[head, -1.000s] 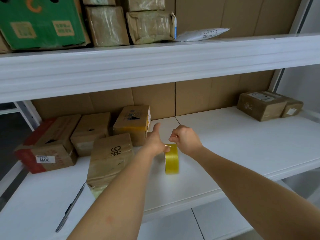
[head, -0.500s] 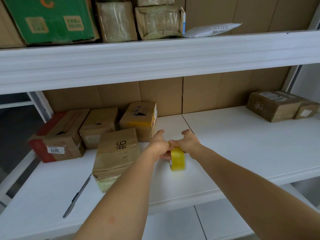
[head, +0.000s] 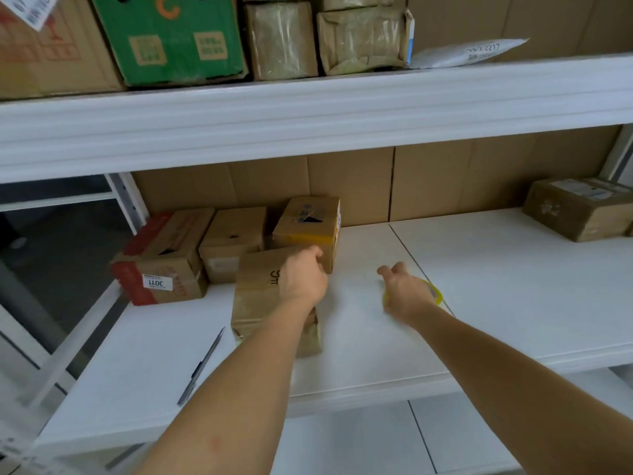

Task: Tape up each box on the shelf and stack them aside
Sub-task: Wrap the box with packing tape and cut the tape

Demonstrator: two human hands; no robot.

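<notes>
A cardboard box marked 9# [head: 260, 293] lies near the front of the white shelf [head: 513, 286]. My left hand [head: 303, 275] lies on its far right corner, fingers curled over the far edge. Behind it stand three more boxes: one with a yellow band [head: 308, 221], a plain one [head: 233, 231] and a red-edged one [head: 164, 258]. My right hand [head: 404, 289] hovers low over the shelf to the right, fingers loose. The yellow tape roll [head: 434, 293] shows at both sides of its heel; I cannot tell if it lies under the hand or round the wrist.
A pen [head: 202, 365] lies on the shelf at the front left. A taped box [head: 579, 207] sits at the far right of the shelf. The upper shelf's beam [head: 308, 114] hangs above, carrying a green box [head: 171, 36] and wrapped parcels.
Both hands let go of the upright tape roll. The left hand moved left onto the 9# box; the right hand moved right with the roll now low by its heel. The view shifted left.
</notes>
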